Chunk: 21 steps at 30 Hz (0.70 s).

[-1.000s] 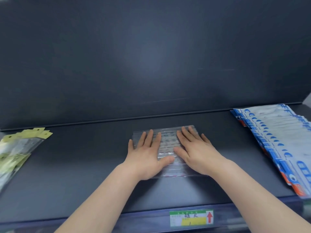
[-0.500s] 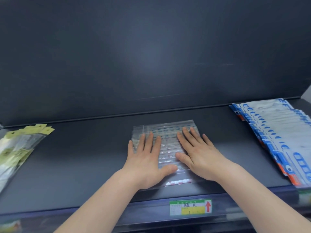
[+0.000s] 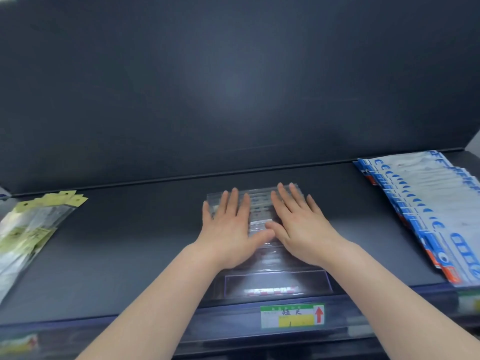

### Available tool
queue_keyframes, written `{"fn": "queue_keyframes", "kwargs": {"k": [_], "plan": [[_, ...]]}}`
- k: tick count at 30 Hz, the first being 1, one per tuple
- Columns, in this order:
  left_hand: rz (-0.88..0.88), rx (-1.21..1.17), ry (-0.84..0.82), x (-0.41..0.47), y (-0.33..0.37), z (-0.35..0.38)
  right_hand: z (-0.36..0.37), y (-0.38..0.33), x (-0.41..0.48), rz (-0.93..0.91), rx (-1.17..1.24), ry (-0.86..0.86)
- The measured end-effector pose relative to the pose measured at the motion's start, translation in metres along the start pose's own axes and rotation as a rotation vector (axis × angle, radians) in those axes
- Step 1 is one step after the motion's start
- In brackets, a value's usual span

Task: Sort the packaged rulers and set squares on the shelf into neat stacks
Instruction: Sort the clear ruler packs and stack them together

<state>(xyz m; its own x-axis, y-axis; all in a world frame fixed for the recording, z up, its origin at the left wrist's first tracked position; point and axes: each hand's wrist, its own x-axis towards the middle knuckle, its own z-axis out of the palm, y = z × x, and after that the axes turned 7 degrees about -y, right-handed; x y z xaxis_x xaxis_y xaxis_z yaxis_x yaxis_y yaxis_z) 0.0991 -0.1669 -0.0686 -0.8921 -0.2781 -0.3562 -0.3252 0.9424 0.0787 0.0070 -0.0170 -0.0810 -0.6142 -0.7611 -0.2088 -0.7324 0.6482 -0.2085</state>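
Clear plastic packets of rulers (image 3: 276,281) lie in one stack at the middle of the dark shelf (image 3: 130,245), reaching its front edge. On the stack the left hand (image 3: 230,231) and the right hand (image 3: 302,227) press flat, fingers straight and slightly apart (the thumbs almost touch). Blue-white packets (image 3: 428,203) are fanned at the right edge, yellow-green packets (image 3: 31,227) at the left edge.

Green-yellow label (image 3: 292,316), perhaps a price tag
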Motion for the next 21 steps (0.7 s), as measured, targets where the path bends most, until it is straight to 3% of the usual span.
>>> {"fn": "queue_keyframes", "kwargs": {"k": [5, 21], "plan": [[0.014, -0.017, -0.086, 0.011, -0.003, 0.002, 0.003, 0.004, 0.004, 0.036, 0.028, -0.074], [-0.049, -0.052, -0.064, 0.027, 0.003, -0.001, 0.001, 0.012, 0.005, 0.023, 0.059, -0.011]]}}
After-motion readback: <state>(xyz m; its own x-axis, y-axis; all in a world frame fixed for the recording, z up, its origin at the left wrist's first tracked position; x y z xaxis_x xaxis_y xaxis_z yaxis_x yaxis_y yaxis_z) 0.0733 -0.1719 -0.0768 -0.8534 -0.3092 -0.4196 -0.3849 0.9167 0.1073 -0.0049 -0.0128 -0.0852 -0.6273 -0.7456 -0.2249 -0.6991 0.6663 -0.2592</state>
